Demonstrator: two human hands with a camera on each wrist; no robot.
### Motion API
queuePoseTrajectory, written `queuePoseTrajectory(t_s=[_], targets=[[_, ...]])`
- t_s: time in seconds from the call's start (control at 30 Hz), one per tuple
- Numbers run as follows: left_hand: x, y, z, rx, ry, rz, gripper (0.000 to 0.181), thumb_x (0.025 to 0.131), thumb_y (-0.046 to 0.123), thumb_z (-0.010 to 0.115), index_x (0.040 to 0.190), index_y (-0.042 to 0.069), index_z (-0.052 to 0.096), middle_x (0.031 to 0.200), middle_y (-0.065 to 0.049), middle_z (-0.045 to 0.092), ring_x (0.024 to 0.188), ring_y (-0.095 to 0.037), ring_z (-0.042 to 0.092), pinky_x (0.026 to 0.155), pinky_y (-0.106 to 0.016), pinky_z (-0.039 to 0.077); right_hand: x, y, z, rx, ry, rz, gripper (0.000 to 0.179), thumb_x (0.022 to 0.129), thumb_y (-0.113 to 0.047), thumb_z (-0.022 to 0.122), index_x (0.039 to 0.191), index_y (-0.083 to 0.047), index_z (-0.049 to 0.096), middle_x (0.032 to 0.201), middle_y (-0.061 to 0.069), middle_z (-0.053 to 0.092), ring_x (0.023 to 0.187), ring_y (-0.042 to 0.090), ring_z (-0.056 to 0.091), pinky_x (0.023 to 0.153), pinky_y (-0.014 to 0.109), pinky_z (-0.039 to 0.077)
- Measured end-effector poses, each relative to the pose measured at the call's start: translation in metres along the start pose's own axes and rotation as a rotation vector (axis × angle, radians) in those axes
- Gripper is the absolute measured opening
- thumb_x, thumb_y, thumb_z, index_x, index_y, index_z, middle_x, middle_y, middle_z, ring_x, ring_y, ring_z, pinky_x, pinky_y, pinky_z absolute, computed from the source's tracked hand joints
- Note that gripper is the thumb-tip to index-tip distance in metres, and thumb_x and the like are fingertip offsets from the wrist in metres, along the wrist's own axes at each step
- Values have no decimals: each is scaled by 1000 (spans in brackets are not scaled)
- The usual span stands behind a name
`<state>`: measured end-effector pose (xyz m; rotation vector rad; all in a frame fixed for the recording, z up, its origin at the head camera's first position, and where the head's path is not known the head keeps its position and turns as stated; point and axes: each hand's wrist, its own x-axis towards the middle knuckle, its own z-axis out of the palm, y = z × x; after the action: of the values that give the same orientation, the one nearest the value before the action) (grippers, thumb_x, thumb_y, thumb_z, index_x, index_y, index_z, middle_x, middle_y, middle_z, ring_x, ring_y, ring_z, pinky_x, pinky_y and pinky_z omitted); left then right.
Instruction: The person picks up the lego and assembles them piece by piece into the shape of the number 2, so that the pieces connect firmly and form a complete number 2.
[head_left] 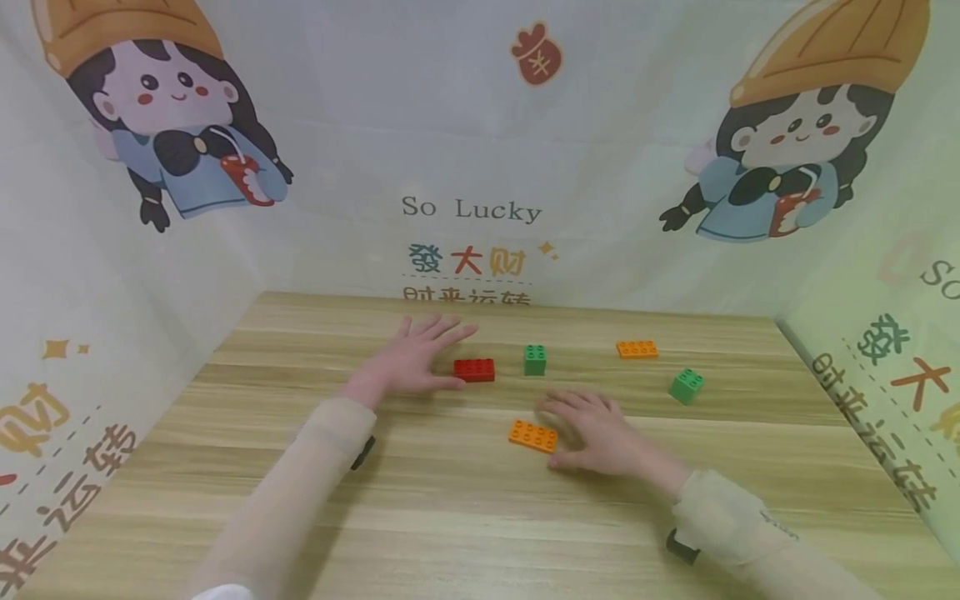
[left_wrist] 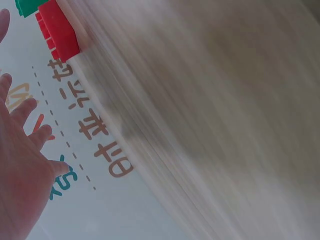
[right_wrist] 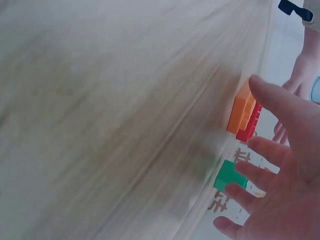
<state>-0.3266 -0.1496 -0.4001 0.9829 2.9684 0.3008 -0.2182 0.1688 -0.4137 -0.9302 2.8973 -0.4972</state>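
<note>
My left hand (head_left: pixel 414 357) is spread, fingers straight, just left of a red building block (head_left: pixel 474 370), with the thumb close by its left end. In the left wrist view the red block stands apart from the spread fingertips. My right hand (head_left: pixel 596 433) has its fingers extended and parted beside the near orange building block (head_left: pixel 533 436), thumb close to the block's right end. The right wrist view shows nothing gripped in that hand. A green block (head_left: pixel 535 360) stands upright beyond the right fingertips, to the right of the red one.
Farther right on the wooden table (head_left: pixel 442 517) lie a second orange block (head_left: pixel 637 349) and a second green block (head_left: pixel 686 386). A printed cloth (head_left: pixel 465 150) with cartoon figures and lettering hangs along the table's back and sides.
</note>
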Motion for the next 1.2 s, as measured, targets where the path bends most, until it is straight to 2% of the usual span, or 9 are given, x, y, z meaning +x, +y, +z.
queuePoseTrajectory(t_s=[0.27,0.5,0.73,1.0,1.2], targets=[[11,9,6,-25,-2,17,88,86,61,65,157,32,22,167,-5,20,154,-36,18,120,-67,5,1,-1,6,23,22,33,65,84,-33,77,142,-13,52,153,17,44,138,44,41,108,72,27],[18,14,10,-32,-1,28,86,87,60,64,157,31,23,166,-8,22,153,-36,20,119,-68,8,1,-1,7,91,4,84,54,85,-29,76,135,-18,58,151,19,45,137,46,41,105,71,32],[23,16,12,-77,10,40,83,88,58,64,156,29,27,164,-11,27,151,-33,27,119,-68,14,1,-2,9,134,14,112,46,85,-23,76,129,-17,62,149,19,47,137,45,42,108,70,30],[32,21,18,-186,14,16,80,88,53,67,155,27,31,162,-10,31,149,-34,31,120,-56,26,-1,-2,12,154,50,130,37,87,-23,75,122,-17,67,146,18,51,136,43,44,107,69,33],[40,27,23,-260,14,-6,79,89,48,68,155,25,32,161,-11,32,148,-32,31,119,-55,29,-4,1,14,187,76,128,34,87,-23,75,119,-17,68,145,18,52,135,44,44,107,70,32]])
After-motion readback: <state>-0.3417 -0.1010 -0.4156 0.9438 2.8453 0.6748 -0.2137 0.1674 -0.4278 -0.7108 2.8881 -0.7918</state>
